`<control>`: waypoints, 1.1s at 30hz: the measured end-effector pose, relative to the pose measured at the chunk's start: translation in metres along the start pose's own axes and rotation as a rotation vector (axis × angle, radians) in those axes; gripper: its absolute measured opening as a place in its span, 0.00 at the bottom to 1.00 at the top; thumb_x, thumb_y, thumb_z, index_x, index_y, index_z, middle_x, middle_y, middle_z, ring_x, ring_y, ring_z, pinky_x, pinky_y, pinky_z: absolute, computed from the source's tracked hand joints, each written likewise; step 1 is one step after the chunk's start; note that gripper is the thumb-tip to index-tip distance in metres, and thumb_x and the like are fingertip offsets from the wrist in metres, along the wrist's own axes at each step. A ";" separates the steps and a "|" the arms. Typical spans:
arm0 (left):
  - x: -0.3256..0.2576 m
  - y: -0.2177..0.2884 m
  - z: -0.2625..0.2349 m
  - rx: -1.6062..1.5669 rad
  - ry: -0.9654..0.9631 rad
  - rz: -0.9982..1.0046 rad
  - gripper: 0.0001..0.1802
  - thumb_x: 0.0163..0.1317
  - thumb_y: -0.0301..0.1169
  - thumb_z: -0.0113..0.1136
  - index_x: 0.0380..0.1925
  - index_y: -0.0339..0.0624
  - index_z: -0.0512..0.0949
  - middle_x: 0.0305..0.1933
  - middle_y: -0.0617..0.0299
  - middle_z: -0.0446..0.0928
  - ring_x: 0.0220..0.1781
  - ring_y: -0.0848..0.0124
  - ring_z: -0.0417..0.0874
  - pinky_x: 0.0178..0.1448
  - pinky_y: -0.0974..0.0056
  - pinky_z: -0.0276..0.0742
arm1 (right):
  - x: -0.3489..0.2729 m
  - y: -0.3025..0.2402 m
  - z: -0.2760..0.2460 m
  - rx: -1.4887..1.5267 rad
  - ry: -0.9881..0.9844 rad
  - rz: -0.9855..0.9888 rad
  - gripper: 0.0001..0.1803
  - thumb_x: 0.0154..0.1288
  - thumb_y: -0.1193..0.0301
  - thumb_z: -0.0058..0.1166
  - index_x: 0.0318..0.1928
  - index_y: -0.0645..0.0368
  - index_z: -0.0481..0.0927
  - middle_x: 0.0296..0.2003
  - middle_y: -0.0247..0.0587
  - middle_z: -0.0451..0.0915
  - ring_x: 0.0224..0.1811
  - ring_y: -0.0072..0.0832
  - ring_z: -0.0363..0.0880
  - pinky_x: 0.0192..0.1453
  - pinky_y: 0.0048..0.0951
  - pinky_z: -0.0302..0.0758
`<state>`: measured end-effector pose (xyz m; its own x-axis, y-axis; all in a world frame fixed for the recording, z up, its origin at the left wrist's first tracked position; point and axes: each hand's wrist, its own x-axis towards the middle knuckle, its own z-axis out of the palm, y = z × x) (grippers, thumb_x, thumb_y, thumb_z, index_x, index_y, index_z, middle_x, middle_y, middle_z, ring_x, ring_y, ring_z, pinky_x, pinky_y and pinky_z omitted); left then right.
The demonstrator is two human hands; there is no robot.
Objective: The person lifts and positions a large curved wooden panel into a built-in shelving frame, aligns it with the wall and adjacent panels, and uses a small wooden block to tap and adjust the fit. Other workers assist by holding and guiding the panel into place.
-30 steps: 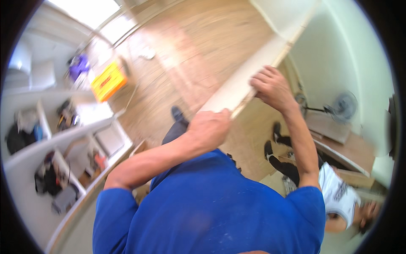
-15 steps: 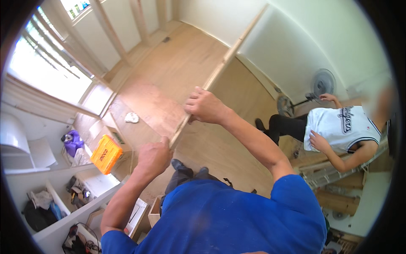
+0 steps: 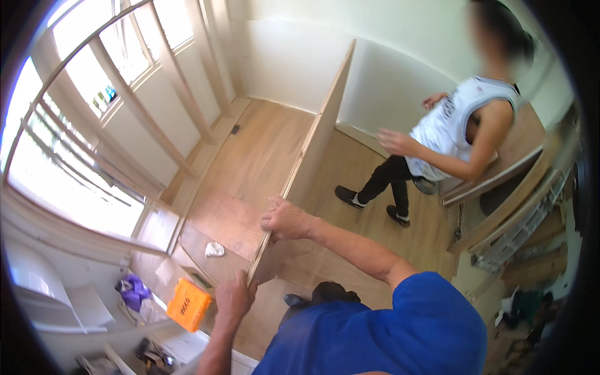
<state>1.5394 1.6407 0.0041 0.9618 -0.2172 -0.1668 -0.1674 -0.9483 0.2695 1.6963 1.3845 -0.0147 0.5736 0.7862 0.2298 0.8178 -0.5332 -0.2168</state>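
A large wooden panel [image 3: 314, 147] stands on edge and runs away from me toward the far wall. My right hand [image 3: 284, 219] is closed over its top edge, partway along the near part. Closer to me, my left hand [image 3: 234, 301] grips the same panel at its near end, the thumb lying against the edge. The fingertips of both hands are partly hidden. Left of the panel, a crumpled white lump [image 3: 214, 249] lies on the wooden floor.
At right, a person in a white sleeveless jersey [image 3: 447, 134] stands beside the panel. An orange case [image 3: 189, 304] and a purple bag [image 3: 133, 292] sit at lower left, near bright windows behind wooden studs [image 3: 178, 87]. A ladder [image 3: 525, 215] and boards lean at far right.
The panel now stands with its broad side showing, where before mostly its edge showed. The person at right has gone from sitting or leaning to standing near the panel. My view has shifted.
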 end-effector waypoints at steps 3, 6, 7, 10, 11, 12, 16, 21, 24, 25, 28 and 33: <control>-0.013 -0.004 0.029 -0.081 0.264 0.019 0.19 0.66 0.45 0.71 0.35 0.42 0.75 0.28 0.49 0.80 0.31 0.47 0.85 0.35 0.46 0.78 | -0.006 0.004 -0.002 0.019 0.009 0.007 0.15 0.50 0.60 0.74 0.36 0.48 0.83 0.39 0.31 0.83 0.52 0.31 0.85 0.73 0.51 0.68; -0.023 -0.004 0.041 -0.192 0.396 -0.002 0.18 0.64 0.42 0.74 0.35 0.40 0.77 0.29 0.50 0.79 0.30 0.48 0.83 0.34 0.47 0.75 | -0.005 0.010 -0.006 0.067 -0.043 -0.016 0.20 0.47 0.55 0.77 0.36 0.47 0.83 0.38 0.29 0.82 0.51 0.30 0.84 0.65 0.45 0.68; -0.024 -0.003 0.046 -0.233 0.433 -0.031 0.18 0.63 0.41 0.75 0.35 0.40 0.78 0.29 0.50 0.78 0.30 0.49 0.83 0.34 0.48 0.75 | -0.005 0.013 -0.005 0.092 -0.068 -0.021 0.20 0.47 0.53 0.77 0.36 0.46 0.83 0.38 0.29 0.82 0.50 0.29 0.84 0.64 0.44 0.68; -0.028 0.013 0.057 -0.319 0.551 -0.126 0.17 0.62 0.37 0.77 0.37 0.38 0.80 0.29 0.52 0.78 0.28 0.52 0.81 0.34 0.51 0.75 | -0.009 0.021 0.005 0.067 0.060 -0.136 0.21 0.48 0.51 0.77 0.36 0.46 0.82 0.36 0.29 0.81 0.49 0.29 0.83 0.62 0.43 0.67; -0.029 0.016 0.058 -0.333 0.569 -0.154 0.16 0.62 0.36 0.77 0.37 0.37 0.80 0.29 0.52 0.78 0.29 0.52 0.81 0.34 0.52 0.75 | -0.011 0.023 0.004 0.074 0.067 -0.154 0.22 0.48 0.51 0.76 0.37 0.47 0.81 0.36 0.29 0.81 0.49 0.29 0.83 0.62 0.43 0.67; -0.030 0.018 0.062 -0.348 0.587 -0.180 0.15 0.62 0.35 0.76 0.38 0.37 0.81 0.30 0.52 0.79 0.29 0.53 0.81 0.35 0.52 0.75 | -0.011 0.024 0.003 0.081 0.072 -0.170 0.22 0.49 0.50 0.76 0.37 0.47 0.81 0.36 0.29 0.80 0.49 0.29 0.82 0.61 0.43 0.68; -0.027 0.033 0.072 -0.360 0.719 -0.274 0.16 0.62 0.32 0.76 0.45 0.35 0.82 0.37 0.51 0.81 0.35 0.54 0.83 0.40 0.54 0.79 | -0.014 0.041 0.012 0.119 0.104 -0.251 0.24 0.54 0.49 0.73 0.44 0.48 0.82 0.42 0.30 0.82 0.52 0.31 0.82 0.64 0.45 0.68; -0.039 0.053 0.084 -0.306 0.834 -0.494 0.19 0.65 0.25 0.72 0.55 0.34 0.83 0.49 0.48 0.85 0.50 0.52 0.87 0.56 0.54 0.82 | -0.028 0.094 0.000 0.100 0.189 -0.379 0.27 0.65 0.53 0.65 0.61 0.48 0.82 0.59 0.39 0.82 0.64 0.38 0.79 0.75 0.47 0.69; -0.033 0.077 0.097 -0.437 0.967 -0.705 0.21 0.69 0.22 0.67 0.61 0.33 0.82 0.55 0.47 0.86 0.57 0.53 0.86 0.64 0.55 0.80 | -0.022 0.137 -0.005 0.114 0.217 -0.460 0.26 0.68 0.59 0.62 0.65 0.46 0.81 0.63 0.40 0.81 0.68 0.39 0.78 0.76 0.47 0.70; -0.027 0.083 0.100 -0.508 0.964 -0.796 0.21 0.69 0.22 0.68 0.62 0.34 0.82 0.53 0.48 0.86 0.54 0.55 0.86 0.62 0.57 0.80 | -0.026 0.145 -0.006 0.128 0.186 -0.439 0.23 0.66 0.63 0.64 0.62 0.47 0.84 0.62 0.42 0.83 0.67 0.42 0.79 0.73 0.47 0.72; -0.007 0.090 0.113 -0.538 1.159 -0.823 0.19 0.69 0.19 0.67 0.59 0.37 0.85 0.53 0.53 0.85 0.46 0.65 0.85 0.52 0.61 0.83 | -0.036 0.143 -0.013 0.280 0.267 -0.290 0.18 0.65 0.72 0.67 0.55 0.51 0.89 0.60 0.41 0.85 0.63 0.42 0.82 0.73 0.47 0.71; 0.010 0.112 0.114 -0.859 1.435 -0.847 0.16 0.71 0.22 0.67 0.58 0.37 0.86 0.51 0.61 0.82 0.41 0.76 0.82 0.41 0.70 0.81 | -0.032 0.133 -0.007 0.309 0.330 -0.273 0.14 0.65 0.75 0.67 0.51 0.53 0.91 0.55 0.36 0.88 0.59 0.36 0.84 0.72 0.44 0.70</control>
<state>1.5056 1.5063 -0.0754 0.2232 0.9534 0.2031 0.0909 -0.2278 0.9695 1.7873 1.2859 -0.0443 0.3671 0.7169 0.5927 0.9158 -0.1670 -0.3652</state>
